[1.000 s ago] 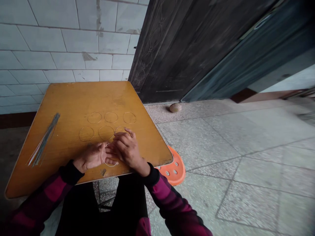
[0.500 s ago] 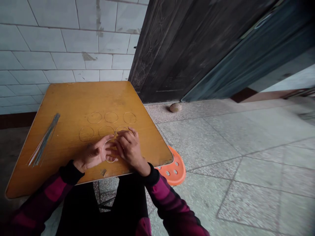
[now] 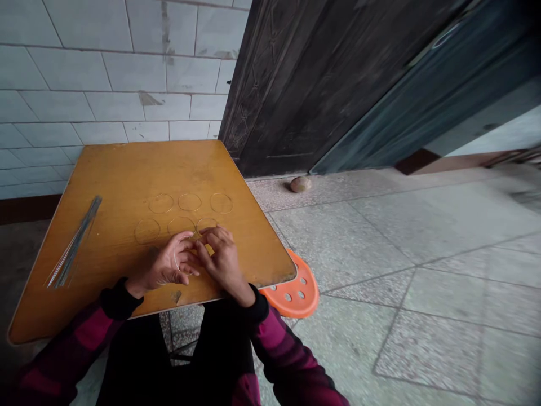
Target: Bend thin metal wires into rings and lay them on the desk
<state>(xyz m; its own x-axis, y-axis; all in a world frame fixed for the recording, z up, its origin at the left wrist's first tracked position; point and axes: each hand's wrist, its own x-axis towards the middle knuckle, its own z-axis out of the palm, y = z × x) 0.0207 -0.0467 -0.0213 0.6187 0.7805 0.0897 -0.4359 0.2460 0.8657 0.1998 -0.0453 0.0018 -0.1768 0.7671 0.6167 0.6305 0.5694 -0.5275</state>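
A thin wire ring (image 3: 174,257) is between my two hands above the table's near side, part of it hidden by fingers. My left hand (image 3: 171,264) is palm up, with curved, slightly parted fingers around the ring, which crosses its palm side. The fingertips of my right hand (image 3: 222,260) pinch the ring's right side, close to the left fingertips. Just beyond lie several wire rings in two rows on the tabletop, among them one at the back (image 3: 190,202) and one at front left (image 3: 147,231). My right hand partly covers the nearest right ring (image 3: 206,225).
A bundle of straight wires (image 3: 78,239) lies on the left of the wooden table (image 3: 127,169). An orange stool (image 3: 302,290) with holes stands beneath the right corner. Beyond are a tiled wall (image 3: 105,70), a dark door (image 3: 321,79) and a roundish stone (image 3: 300,184) on the floor.
My left hand has turned and curled its fingers and thumb inward around the wire ring. My right hand has shifted slightly, still pinching it. The view has moved a little.
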